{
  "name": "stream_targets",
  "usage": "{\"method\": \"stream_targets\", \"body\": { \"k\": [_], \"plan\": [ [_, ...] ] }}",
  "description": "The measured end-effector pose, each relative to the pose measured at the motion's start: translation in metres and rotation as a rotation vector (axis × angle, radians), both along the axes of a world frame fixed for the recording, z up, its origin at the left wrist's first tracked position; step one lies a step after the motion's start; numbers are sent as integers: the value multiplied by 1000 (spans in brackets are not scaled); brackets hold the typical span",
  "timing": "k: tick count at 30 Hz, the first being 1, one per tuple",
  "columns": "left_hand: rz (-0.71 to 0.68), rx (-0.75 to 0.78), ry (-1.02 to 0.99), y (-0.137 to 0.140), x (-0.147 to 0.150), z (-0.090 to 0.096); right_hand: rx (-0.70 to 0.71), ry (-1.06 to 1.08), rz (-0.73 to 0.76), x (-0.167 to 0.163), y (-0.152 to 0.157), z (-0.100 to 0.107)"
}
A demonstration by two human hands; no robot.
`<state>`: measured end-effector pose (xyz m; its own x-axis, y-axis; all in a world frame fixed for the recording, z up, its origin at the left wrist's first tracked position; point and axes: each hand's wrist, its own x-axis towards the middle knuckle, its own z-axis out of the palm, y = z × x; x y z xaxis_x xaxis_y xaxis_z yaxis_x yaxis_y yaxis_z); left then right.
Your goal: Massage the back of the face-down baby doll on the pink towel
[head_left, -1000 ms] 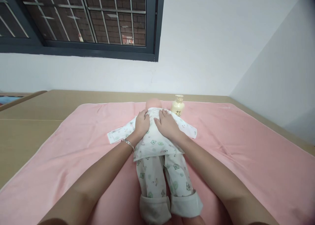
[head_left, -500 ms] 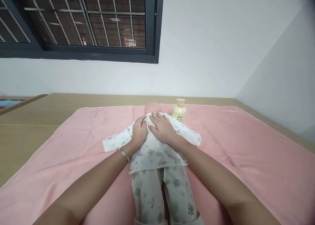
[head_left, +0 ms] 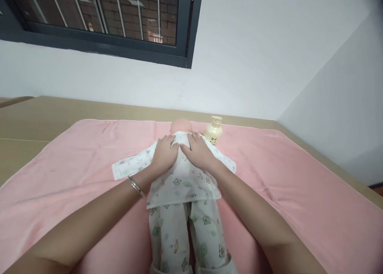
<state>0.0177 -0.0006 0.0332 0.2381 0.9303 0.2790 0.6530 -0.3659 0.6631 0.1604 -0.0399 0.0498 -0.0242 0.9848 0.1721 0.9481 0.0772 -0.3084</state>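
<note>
Since the earlier frame, the right hand (head_left: 199, 152) has shifted outward, away from the left hand (head_left: 164, 154). I read both sets of fingers as extended, lightly spread, pinching nothing visible. Beneath them, the pink-headed doll in printed white cloth (head_left: 184, 182) lies on the pink fabric sheet (head_left: 287, 166). Caution: uneven palm pressure could skew the doll; an outward slip could tip the round-bodied, cream-yellow pump bottle (head_left: 213, 131).

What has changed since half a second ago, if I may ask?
The left hand has turned flatter on the shirt; the right hand has shifted slightly outward, to its right. Nothing was visibly grasped or released. Both hands still rest on the shirt, and the bottle remains beside the doll's head.
</note>
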Motion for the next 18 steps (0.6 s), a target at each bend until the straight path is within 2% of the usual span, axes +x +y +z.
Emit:
{"method": "stream_targets", "body": {
  "k": [4, 9, 13, 18],
  "plan": [
    [-25, -33, 111, 12, -2, 9, -24, -24, 32, -8, -13, 10],
    [-70, 52, 174, -11, 5, 2, -85, -10, 111, 1, -16, 24],
    [-68, 53, 144, -13, 6, -4, -104, -7, 129, 15, -3, 20],
    [-9, 23, 78, 8, 1, -8, -66, -28, 67, -3, -13, 12]
  ]
}}
